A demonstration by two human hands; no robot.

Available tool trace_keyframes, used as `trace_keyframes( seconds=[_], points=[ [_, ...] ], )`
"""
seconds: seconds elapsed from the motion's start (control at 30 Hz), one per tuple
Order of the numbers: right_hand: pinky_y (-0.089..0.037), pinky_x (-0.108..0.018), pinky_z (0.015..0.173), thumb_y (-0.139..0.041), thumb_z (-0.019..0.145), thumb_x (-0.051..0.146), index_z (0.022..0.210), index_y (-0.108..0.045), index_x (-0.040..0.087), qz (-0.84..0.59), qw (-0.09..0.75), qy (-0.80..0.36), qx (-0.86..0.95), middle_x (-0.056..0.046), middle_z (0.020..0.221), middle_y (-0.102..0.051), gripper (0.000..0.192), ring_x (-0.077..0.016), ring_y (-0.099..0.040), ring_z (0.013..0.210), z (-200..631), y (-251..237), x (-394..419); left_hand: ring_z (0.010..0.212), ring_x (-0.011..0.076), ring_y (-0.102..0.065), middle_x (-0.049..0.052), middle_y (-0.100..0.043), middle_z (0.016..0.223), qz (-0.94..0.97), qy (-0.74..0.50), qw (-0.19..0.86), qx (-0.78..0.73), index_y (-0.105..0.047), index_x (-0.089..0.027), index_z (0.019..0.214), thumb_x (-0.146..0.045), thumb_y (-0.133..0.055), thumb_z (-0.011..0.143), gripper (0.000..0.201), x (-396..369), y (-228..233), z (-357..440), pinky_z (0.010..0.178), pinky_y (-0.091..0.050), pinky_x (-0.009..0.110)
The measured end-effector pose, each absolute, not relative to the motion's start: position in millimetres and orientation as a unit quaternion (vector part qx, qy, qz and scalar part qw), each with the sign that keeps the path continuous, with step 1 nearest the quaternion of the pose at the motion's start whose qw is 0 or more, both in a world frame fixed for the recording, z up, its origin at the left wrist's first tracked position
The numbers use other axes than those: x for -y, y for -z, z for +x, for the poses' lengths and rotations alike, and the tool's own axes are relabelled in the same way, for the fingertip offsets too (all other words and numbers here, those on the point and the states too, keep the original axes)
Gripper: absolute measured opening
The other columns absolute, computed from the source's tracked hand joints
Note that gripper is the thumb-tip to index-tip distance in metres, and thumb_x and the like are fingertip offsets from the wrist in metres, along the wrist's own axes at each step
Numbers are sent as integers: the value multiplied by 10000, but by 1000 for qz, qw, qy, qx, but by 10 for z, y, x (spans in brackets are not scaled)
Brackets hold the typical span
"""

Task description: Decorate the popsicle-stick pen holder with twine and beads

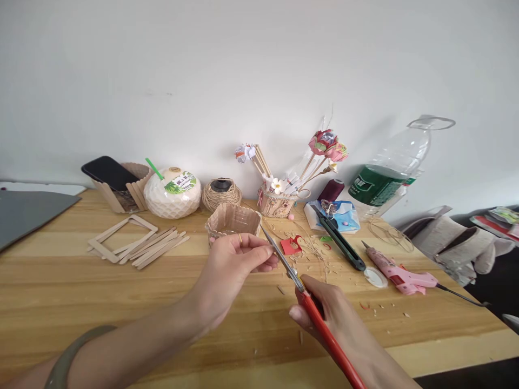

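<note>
My right hand [332, 308] holds a pair of scissors [290, 270] with red handles. The slim metal blades point up and left, past the fingertips of my other hand. Thumb and fingers of my left hand [243, 256] are pinched together against the blades; whatever lies between them is too small or hidden to name. Just behind that hand stands a small scalloped basket [233, 219] of light wooden pieces, its lower front partly covered by my fingers. A scrap of red paper [290, 246] lies right of the blades, among wood shavings.
At left lie craft sticks [158, 248] and a stick frame [121, 237]. Along the wall stand a phone [109, 173] in a holder, a coconut [172, 197], twine [221, 195] and a flower pot [278, 202]. At right are a utility knife [338, 237], glue gun [401, 273] and bottle [379, 183].
</note>
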State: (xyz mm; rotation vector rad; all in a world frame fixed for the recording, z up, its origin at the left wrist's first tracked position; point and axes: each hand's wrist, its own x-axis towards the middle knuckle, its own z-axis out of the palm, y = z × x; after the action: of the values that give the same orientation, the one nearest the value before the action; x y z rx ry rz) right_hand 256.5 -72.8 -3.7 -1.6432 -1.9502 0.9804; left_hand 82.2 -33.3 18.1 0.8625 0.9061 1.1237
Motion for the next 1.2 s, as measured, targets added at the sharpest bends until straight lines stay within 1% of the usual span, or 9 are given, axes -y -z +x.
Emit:
trace_keyframes(
  seconds=[0.23, 0.7, 1.03, 1.2],
  points=[
    [-227, -243, 497, -476, 785, 615, 622, -302, 206, -598, 190, -350, 695, 54, 594, -317, 473, -101, -245, 560, 2544, 22, 724, 619, 103, -612, 8, -683, 615, 377, -496, 669, -405, -653, -123, 647, -168, -677, 665, 54, 326, -172, 821, 650, -492, 233],
    [-219, -245, 502, -498, 754, 585, 606, -288, 213, -620, 184, -334, 686, 54, 589, -300, 452, -109, -241, 566, 2546, 36, 724, 625, 97, -616, 1, -685, 615, 376, -489, 682, -393, -663, -127, 649, -166, -680, 669, 47, 325, -161, 818, 648, -493, 220],
    [-225, -249, 496, -476, 730, 645, 565, -278, 215, -632, 192, -302, 687, 46, 558, -306, 502, -111, -247, 550, 2610, 96, 776, 633, 84, -612, -3, -687, 644, 410, -450, 695, -382, -651, -125, 681, -198, -675, 711, 83, 322, -134, 826, 611, -477, 191],
    [-278, -236, 449, -389, 734, 733, 601, -331, 214, -624, 239, -343, 661, 37, 557, -346, 540, -109, -333, 501, 2740, 128, 754, 722, 113, -641, 14, -706, 732, 427, -416, 706, -383, -646, -137, 722, -214, -666, 726, 80, 326, -136, 799, 572, -466, 183]
  ],
)
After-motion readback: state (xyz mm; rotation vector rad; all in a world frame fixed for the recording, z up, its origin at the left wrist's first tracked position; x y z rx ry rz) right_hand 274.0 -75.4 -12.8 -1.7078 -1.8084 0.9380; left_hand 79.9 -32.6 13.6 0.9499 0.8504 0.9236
